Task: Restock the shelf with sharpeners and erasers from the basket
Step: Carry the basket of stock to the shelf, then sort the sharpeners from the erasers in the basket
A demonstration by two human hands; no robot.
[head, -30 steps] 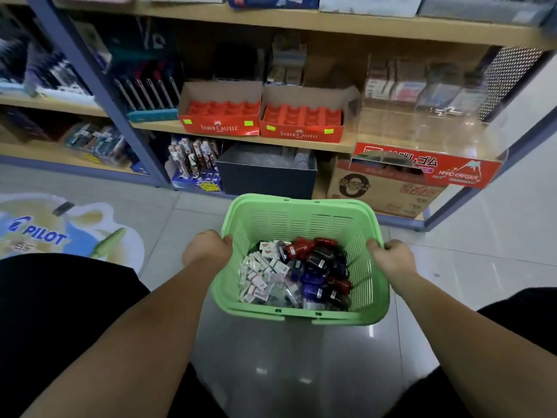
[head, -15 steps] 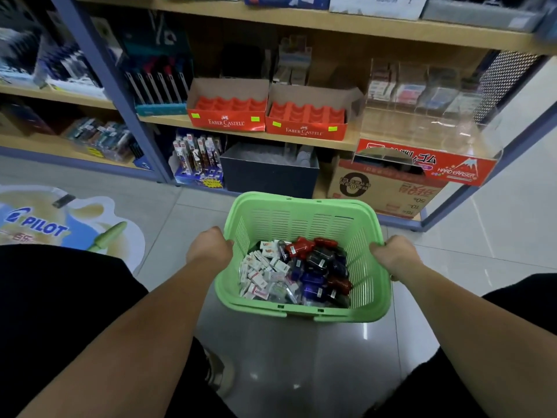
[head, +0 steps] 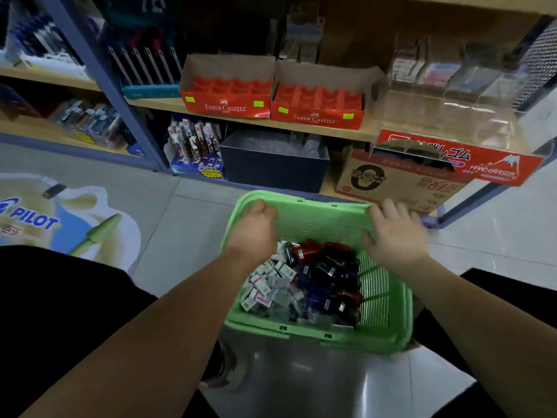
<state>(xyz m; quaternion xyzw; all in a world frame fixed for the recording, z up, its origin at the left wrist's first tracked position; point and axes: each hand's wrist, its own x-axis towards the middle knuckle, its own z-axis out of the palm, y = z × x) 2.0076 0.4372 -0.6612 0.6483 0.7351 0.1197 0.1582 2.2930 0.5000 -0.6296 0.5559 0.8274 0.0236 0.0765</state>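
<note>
Restocking is only beginning, I judge. The left hand (head: 254, 233) is curling its fingers by the green basket's (head: 382, 300) far rim, gripping or not I cannot tell. The right hand (head: 394, 236) is hanging spread and loose. Erasers (head: 265, 285) and sharpeners (head: 325, 276) are lying beneath the fingers, awaiting a pinch toward the red trays (head: 316, 99) beyond.

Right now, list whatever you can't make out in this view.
Head view, left hand: its curled fingers face away, so whether it grips the basket rim is unclear.
Labels on the erasers: too small and blurred to read.
Floor of the basket: buried under the erasers and sharpeners.
Contents of the clear display case, top right: blurred and washed out by glare.
</note>
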